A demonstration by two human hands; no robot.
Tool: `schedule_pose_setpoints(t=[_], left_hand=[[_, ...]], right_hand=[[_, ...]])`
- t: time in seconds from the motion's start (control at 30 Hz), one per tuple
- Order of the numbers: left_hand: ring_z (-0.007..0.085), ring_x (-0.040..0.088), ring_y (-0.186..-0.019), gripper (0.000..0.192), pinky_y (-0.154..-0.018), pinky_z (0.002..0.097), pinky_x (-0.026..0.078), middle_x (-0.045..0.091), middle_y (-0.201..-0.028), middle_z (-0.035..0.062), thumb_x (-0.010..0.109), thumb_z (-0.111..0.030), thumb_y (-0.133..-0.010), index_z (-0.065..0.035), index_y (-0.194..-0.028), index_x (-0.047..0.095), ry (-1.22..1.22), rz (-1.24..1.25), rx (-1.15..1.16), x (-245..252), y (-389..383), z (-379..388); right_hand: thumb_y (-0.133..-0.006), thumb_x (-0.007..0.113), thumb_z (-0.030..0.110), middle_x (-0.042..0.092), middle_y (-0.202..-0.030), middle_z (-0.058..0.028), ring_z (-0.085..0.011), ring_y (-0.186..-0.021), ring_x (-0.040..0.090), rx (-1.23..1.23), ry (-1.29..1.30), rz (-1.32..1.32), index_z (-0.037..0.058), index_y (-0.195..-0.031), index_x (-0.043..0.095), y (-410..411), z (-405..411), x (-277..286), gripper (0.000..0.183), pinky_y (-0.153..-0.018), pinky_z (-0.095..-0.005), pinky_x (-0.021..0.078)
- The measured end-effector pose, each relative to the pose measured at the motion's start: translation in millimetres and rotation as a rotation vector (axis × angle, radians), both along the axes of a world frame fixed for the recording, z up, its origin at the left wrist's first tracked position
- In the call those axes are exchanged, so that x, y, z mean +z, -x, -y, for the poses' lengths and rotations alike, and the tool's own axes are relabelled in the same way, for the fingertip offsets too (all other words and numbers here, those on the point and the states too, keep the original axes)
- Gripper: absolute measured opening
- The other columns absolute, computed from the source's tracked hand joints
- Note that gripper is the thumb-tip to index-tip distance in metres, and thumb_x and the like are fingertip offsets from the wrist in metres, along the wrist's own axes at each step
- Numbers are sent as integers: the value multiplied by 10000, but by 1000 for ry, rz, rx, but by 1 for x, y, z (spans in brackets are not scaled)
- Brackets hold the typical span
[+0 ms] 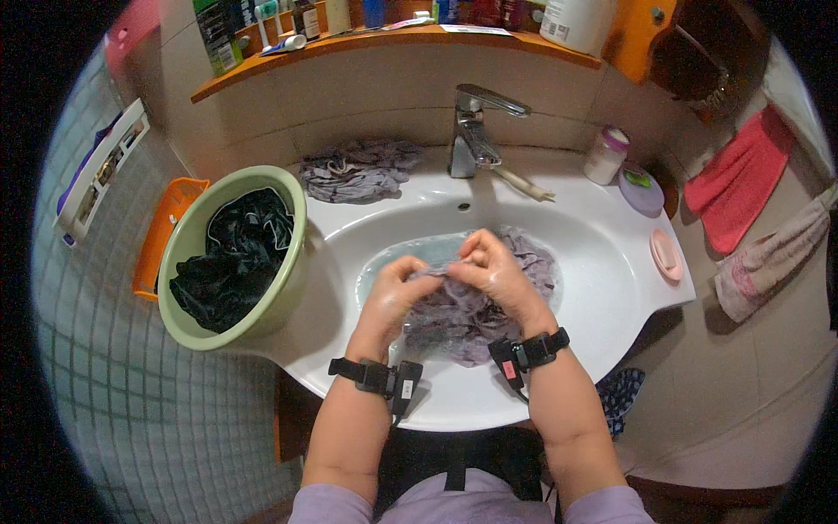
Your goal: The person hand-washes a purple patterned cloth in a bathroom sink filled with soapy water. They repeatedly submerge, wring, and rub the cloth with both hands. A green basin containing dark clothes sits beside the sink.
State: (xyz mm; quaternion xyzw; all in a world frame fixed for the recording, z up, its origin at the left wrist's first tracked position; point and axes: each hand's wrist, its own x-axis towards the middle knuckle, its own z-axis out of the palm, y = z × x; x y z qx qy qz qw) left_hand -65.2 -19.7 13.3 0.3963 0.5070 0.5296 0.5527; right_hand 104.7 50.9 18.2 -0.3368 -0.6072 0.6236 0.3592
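A wet greyish-purple cloth garment (458,321) lies bunched in the water of the white washbasin (599,262). My left hand (396,291) pinches a raised fold of it between thumb and fingers. Close by on the right, my right hand (494,268) grips the same fold, its knuckles wet. Both hands are just above the water, and a dark strap with a small device is around each wrist. Behind the basin stands a chrome faucet (468,137), with no stream visible from its spout.
A green plastic tub (298,255) holding dark clothes rests on the left of the counter. Behind it lies a crumpled grey cloth (357,171). A lidded jar (607,156), a purple dish (641,191) and a pink soap dish (666,255) are at the right. A wooden shelf (393,38) crosses above.
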Motion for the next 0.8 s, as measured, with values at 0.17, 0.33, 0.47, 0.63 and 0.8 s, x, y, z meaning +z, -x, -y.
schedule_pose_setpoints(t=[0.17,0.33,0.47,0.63,0.8], left_hand=[[123,544,-626,127,-548,241,437,551,-732,29,543,31,-731,-62,-802,493,-145,288,266,2,11,0],[186,587,-730,242,-646,320,522,566,-826,81,513,105,-709,-22,-912,475,9,418,391,-5,9,-5],[195,584,-839,227,-710,351,530,571,-908,61,596,-124,-821,-90,-1027,507,61,622,257,-16,-7,-8],[177,564,-814,283,-684,323,498,565,-923,57,476,-336,-941,-69,-1035,489,33,645,198,-21,-16,-7],[170,577,-862,319,-760,331,501,589,-951,52,458,-374,-941,-81,-1044,531,110,631,174,-21,-27,-5]], right_hand=[[-711,742,283,564,-729,-66,-150,-717,507,141,-422,483,33,-798,570,-6,-6,-18,316,-675,-305,415],[-720,631,111,534,-754,-33,-119,-731,474,-151,-156,126,28,-826,523,4,-13,-29,172,-670,-279,407],[-719,569,106,536,-815,-138,-262,-693,510,-325,-357,77,38,-945,469,32,9,-24,257,-677,-344,437],[-808,562,245,609,-877,-208,-376,-827,606,-179,-693,245,61,-1047,500,53,40,-14,308,-694,-426,484],[-921,413,296,619,-739,-194,-357,-655,614,-247,-806,696,39,-1035,501,50,25,-10,295,-584,-452,495]])
